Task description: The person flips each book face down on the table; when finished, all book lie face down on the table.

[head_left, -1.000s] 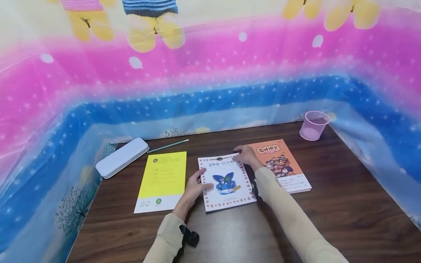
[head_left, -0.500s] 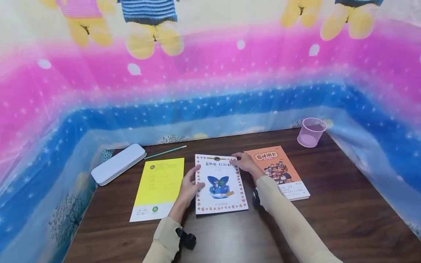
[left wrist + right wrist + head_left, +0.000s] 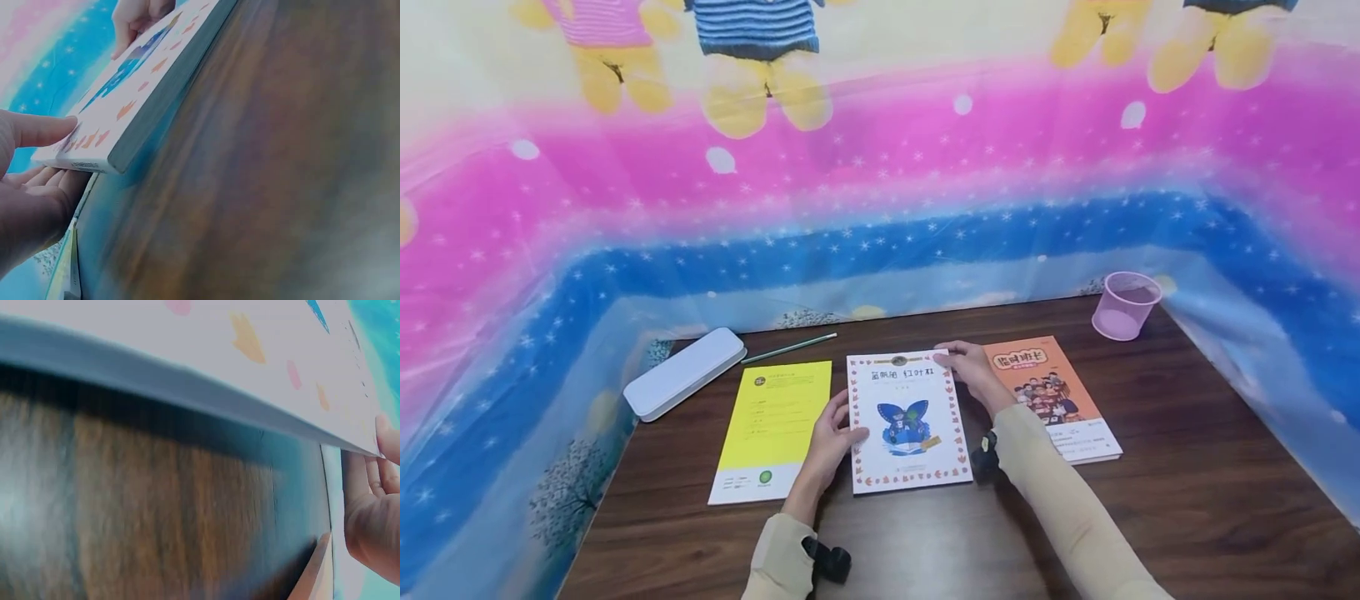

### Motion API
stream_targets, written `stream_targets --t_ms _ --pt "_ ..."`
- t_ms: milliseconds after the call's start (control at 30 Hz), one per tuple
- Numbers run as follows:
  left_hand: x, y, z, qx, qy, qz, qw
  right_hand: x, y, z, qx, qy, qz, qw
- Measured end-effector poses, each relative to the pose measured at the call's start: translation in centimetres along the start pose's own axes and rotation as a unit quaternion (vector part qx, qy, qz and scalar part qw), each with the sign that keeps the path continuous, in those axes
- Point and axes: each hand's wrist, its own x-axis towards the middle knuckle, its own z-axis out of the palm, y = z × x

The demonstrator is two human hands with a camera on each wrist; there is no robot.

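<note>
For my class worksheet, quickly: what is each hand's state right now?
Left hand: holding the white butterfly-cover book by its left edge.
Right hand: holding the same book near its far right corner.

Large Chinese characters on the cover of the white book (image 3: 912, 425) appear to read 蓝帆船 红叶林. The orange book (image 3: 1051, 396) bears the title 临时班长, with lines beneath too small to read. The yellow book (image 3: 775, 425) carries small print and a green round emblem (image 3: 765, 477), neither legible
</note>
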Motion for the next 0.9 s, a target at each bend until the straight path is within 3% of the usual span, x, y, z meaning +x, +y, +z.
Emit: stream_targets --t_ms 233,433,667,900 --pt "-0.6 -0.4 -0.1 -0.007 -0.036 0.009 0.9993 0.1 -0.9 -0.7 0.036 0.052 -0.004 0.998" --pt "-0.6 -0.8 -0.3 -0.045 -0.054 0.007 0.9975 0.7 -1.5 -1.2 0.068 0.085 0.0 0.994" --pt "-0.6 -0.7 -0.5 -0.052 -0.045 0.013 0.9976 0.8 -1.6 -1.9 0.077 0.054 -0.001 0.9955" --pt "-0.8 0.3 -1.0 -0.056 0.009 0.032 0.9979 0.5 -2.4 -2.3 0.074 0.007 -0.016 0.9971"
